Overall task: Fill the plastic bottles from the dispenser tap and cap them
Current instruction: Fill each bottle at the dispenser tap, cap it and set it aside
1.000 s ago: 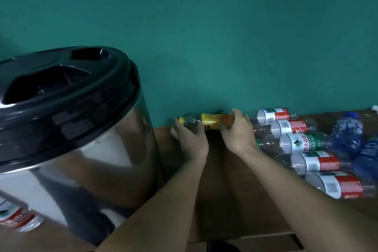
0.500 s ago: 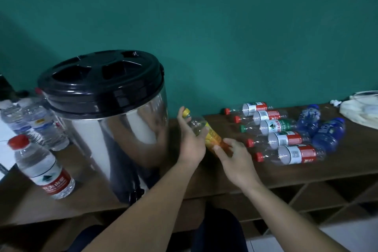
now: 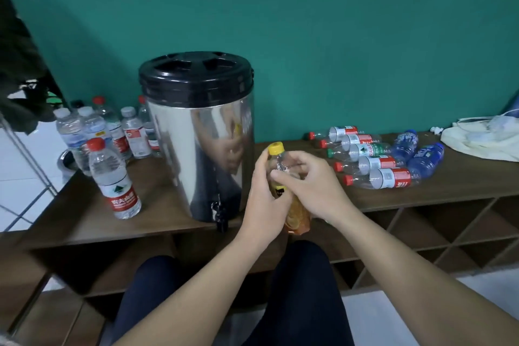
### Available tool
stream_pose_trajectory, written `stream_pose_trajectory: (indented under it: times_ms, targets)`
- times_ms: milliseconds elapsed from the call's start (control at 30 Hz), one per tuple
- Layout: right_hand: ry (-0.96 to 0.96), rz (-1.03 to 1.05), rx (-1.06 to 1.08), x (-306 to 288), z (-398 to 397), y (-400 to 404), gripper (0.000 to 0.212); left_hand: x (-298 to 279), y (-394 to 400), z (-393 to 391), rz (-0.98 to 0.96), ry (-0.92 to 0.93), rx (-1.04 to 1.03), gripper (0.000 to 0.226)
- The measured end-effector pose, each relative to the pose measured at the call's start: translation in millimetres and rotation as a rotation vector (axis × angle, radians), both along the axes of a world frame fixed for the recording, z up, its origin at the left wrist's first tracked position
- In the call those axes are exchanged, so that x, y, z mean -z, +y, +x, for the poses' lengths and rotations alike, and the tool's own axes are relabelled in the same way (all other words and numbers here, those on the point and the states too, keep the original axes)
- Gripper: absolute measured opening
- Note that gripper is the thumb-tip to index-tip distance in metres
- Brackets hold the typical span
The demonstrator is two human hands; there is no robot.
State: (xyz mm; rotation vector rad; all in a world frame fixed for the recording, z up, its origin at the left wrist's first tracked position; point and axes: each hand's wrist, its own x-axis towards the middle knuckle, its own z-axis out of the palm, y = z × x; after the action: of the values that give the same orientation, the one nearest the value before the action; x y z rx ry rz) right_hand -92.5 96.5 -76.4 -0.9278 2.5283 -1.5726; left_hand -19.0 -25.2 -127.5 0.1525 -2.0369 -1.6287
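While upright, yellow-capped bottle (image 3: pixel 283 168) sits gripped between both hands (image 3: pixel 286 185).

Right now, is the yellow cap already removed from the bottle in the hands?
No, the yellow cap sits on the bottle, which the left hand and right hand grip.

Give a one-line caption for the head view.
Both hands grip a yellow-capped bottle beside the steel dispenser.
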Motion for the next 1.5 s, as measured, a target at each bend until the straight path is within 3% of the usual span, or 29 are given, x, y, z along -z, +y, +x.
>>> stream_pose_trajectory:
  times_ms: [133, 200, 300, 500, 600, 700, 833, 967, 1167, 1300, 1433, 1500]
  targets:
    - [-0.081, -0.179, -0.015, -9.5, 32.3, -4.3, 0.027, 2.0, -2.6, 41.9, 0.07, 0.007, 0.029, 0.086]
    - [-0.109, -0.165, -0.039, -10.9, 43.1, -6.8, 0.031, 7.6, -2.8, 60.3, 0.09, 0.002, 0.031, 0.073]
    - [0.02, 0.015, -0.004, -21.9, 48.3, -11.4, 0.034, 16.6, -3.0, 78.3, 0.049, -0.046, -0.015, 0.055]
    - [0.45, 0.392, 0.128, -46.5, 20.3, -23.3, 0.076, 34.9, -6.8, 85.8, -0.039, -0.089, -0.048, 0.052]
    - [0.493, 0.55, 0.086, -44.9, 14.9, -25.5, 0.079, 40.8, -8.3, 86.2, -0.059, -0.106, -0.052, 0.058]
    - [0.457, 0.58, 0.062, -37.8, 15.4, -29.1, 0.082, 46.2, -10.1, 86.1, -0.141, -0.133, -0.092, 0.067]
    - [0.382, 0.459, -0.034, -29.7, 13.2, -27.7, 0.076, 50.7, -11.9, 89.4, -0.188, -0.137, -0.106, 0.059]
    - [0.462, 0.424, -0.212, -27.2, 13.0, -15.7, 0.064, 48.7, -23.4, 95.8, -0.009, -0.1, 0.088, 0.045]
    - [0.511, 0.59, -0.423, -25.3, 10.2, -2.9, 0.035, 57.8, -42.1, 101.9, 0.12, -0.146, 0.217, 0.036]
    - [0.47, 0.649, -0.518, -22.5, 7.2, 2.4, 0.027, 67.8, -43.1, 108.2, 0.176, -0.154, 0.269, 0.034]
    - [0.403, 0.657, -0.493, -10.0, 5.4, 1.2, 0.032, 81.2, -44.5, 111.1, 0.122, -0.153, 0.247, 0.041]
    - [0.409, 0.643, -0.403, 3.3, 5.4, -3.3, 0.052, 88.7, -45.4, 111.0, 0.062, -0.172, 0.199, 0.048]
